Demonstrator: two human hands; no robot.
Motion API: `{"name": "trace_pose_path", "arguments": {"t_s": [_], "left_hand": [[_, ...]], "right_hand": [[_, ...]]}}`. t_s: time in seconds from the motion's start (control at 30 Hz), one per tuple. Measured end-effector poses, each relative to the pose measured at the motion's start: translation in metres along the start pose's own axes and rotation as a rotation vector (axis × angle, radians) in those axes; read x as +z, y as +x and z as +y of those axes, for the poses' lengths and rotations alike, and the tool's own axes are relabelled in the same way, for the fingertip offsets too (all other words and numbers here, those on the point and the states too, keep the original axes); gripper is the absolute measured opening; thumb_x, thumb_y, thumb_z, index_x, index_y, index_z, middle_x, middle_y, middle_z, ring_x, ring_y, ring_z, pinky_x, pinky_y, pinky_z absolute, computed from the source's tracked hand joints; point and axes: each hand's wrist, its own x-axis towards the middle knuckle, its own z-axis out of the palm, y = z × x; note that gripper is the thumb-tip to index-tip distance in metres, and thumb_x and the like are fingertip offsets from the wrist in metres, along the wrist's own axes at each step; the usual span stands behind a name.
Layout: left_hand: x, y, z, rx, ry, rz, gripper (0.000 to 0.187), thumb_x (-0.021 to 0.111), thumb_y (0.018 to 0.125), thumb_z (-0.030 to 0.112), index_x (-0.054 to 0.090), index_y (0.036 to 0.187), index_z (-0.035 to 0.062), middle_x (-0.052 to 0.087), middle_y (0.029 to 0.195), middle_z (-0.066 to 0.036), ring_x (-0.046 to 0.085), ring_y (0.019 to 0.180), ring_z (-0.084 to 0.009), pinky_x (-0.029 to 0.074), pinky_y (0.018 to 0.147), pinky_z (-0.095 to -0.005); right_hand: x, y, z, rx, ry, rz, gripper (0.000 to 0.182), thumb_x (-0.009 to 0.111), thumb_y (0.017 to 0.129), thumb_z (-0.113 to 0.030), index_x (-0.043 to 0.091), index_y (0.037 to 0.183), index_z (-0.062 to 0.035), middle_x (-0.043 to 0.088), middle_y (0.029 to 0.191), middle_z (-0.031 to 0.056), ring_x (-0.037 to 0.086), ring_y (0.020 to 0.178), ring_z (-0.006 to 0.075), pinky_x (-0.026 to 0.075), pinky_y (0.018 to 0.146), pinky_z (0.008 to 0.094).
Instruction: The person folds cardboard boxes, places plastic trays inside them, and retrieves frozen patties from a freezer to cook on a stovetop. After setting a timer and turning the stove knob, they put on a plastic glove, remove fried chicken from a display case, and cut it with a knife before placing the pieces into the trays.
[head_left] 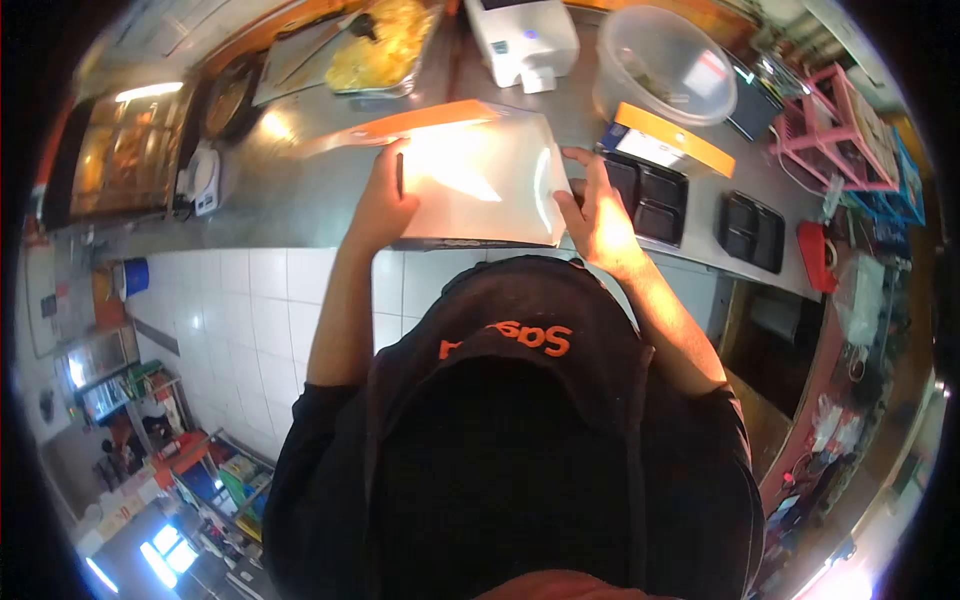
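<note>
A cardboard box (480, 185) with a white, glossy inside stands open in front of me at the counter's near edge. Its flap (420, 125) is orange and leans toward the back left. My left hand (385, 200) grips the box's left side. On the other side, my right hand (600, 215) has its thumb and fingers about the right side panel. Strong light washes out part of the inside. Just right of my right hand lie black compartment trays (660, 205), with an orange and white box (670, 140) behind them.
A metal counter (270, 190) carries a tray of yellow food (385, 45), a white printer-like machine (525, 45), a clear round tub (665, 65) and a white scale (205, 180). Another black tray (752, 232) and a pink basket (835, 130) stand right. White tiles (260, 320) cover the floor.
</note>
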Motion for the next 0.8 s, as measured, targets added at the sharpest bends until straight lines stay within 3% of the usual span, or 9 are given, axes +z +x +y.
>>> {"name": "trace_pose_path", "arguments": {"t_s": [0.1, 0.17, 0.27, 0.37, 0.43, 0.5, 0.63, 0.7, 0.8], "left_hand": [[0.014, 0.001, 0.022, -0.062, -0.095, -0.100, 0.085, 0.049, 0.071, -0.009, 0.024, 0.151, 0.0051, 0.038, 0.145, -0.021, 0.044, 0.130, -0.0285, 0.042, 0.102, -0.0343], [0.016, 0.002, 0.054, -0.271, -0.340, -0.167, 0.093, 0.049, 0.069, -0.009, 0.015, 0.154, 0.0066, 0.034, 0.149, -0.021, 0.052, 0.119, -0.0245, 0.049, 0.089, -0.0305], [0.018, 0.001, 0.072, -0.199, -0.233, -0.224, 0.095, 0.048, 0.069, -0.009, 0.011, 0.155, 0.0079, 0.032, 0.150, -0.022, 0.058, 0.110, -0.0223, 0.052, 0.079, -0.0288], [0.033, -0.002, 0.105, -0.309, -0.037, -0.217, 0.095, 0.048, 0.069, -0.009, 0.011, 0.155, 0.0081, 0.030, 0.152, -0.023, 0.054, 0.120, -0.0279, 0.050, 0.089, -0.0319], [0.039, -0.005, 0.093, -0.166, 0.103, -0.179, 0.096, 0.049, 0.068, -0.008, 0.010, 0.155, 0.0080, 0.031, 0.152, -0.024, 0.049, 0.127, -0.0310, 0.046, 0.095, -0.0337], [0.045, -0.006, 0.103, -0.022, 0.246, -0.137, 0.098, 0.049, 0.068, -0.008, 0.010, 0.155, 0.0080, 0.031, 0.152, -0.024, 0.045, 0.133, -0.0342, 0.042, 0.102, -0.0354], [0.049, -0.010, 0.147, -0.199, 0.229, -0.100, 0.096, 0.050, 0.067, -0.007, 0.013, 0.155, 0.0046, 0.029, 0.153, -0.026, 0.032, 0.142, -0.0377, 0.032, 0.112, -0.0357], [0.047, -0.012, 0.149, -0.180, 0.313, -0.072, 0.095, 0.050, 0.066, -0.007, 0.015, 0.154, 0.0038, 0.029, 0.153, -0.027, 0.032, 0.142, -0.0381, 0.032, 0.112, -0.0357], [0.049, -0.008, 0.144, -0.173, 0.400, -0.054, 0.092, 0.049, 0.065, -0.007, 0.020, 0.153, 0.0017, 0.032, 0.152, -0.028, 0.032, 0.142, -0.0386, 0.031, 0.113, -0.0356]], "right_hand": [[-0.038, -0.008, 0.019, 0.086, 0.034, 0.007, 0.057, 0.059, 0.090, -0.010, 0.035, 0.141, -0.0067, 0.061, 0.067, 0.0140, 0.061, 0.063, 0.0297, 0.046, 0.064, 0.0410], [-0.058, -0.015, 0.029, 0.246, -0.037, -0.074, 0.059, 0.059, 0.091, -0.011, 0.034, 0.145, -0.0109, 0.068, 0.087, 0.0187, 0.067, 0.079, 0.0324, 0.050, 0.073, 0.0402], [-0.061, -0.028, 0.056, 0.150, 0.159, -0.152, 0.056, 0.057, 0.095, -0.013, 0.037, 0.147, -0.0149, 0.060, 0.126, 0.0225, 0.064, 0.108, 0.0357, 0.048, 0.093, 0.0413], [-0.083, -0.039, 0.097, 0.111, 0.254, -0.029, 0.047, 0.061, 0.093, -0.011, 0.049, 0.139, -0.0085, 0.067, 0.115, 0.0166, 0.067, 0.100, 0.0284, 0.053, 0.085, 0.0361], [-0.130, -0.037, 0.156, 0.119, 0.004, 0.397, 0.030, 0.060, 0.094, -0.006, 0.060, 0.124, -0.0039, 0.068, 0.095, 0.0098, 0.065, 0.080, 0.0160, 0.053, 0.074, 0.0305], [-0.197, -0.044, 0.252, 0.081, -0.551, 0.949, 0.026, 0.067, 0.085, -0.010, 0.067, 0.109, -0.0009, 0.068, 0.091, 0.0150, 0.068, 0.082, 0.0278, 0.054, 0.075, 0.0363], [-0.294, -0.084, 0.331, 0.914, -0.789, 0.708, 0.046, 0.068, 0.083, -0.031, 0.062, 0.119, -0.0038, 0.065, 0.115, 0.0193, 0.062, 0.111, 0.0377, 0.051, 0.093, 0.0450], [-0.309, -0.087, 0.349, 0.967, -0.889, 0.311, 0.039, 0.063, 0.086, -0.028, 0.064, 0.120, -0.0088, 0.065, 0.119, 0.0211, 0.061, 0.115, 0.0358, 0.051, 0.093, 0.0456], [-0.308, -0.087, 0.354, 1.070, -0.838, 0.363, 0.034, 0.056, 0.089, -0.023, 0.066, 0.120, -0.0148, 0.065, 0.120, 0.0200, 0.062, 0.113, 0.0352, 0.052, 0.092, 0.0458]]}}
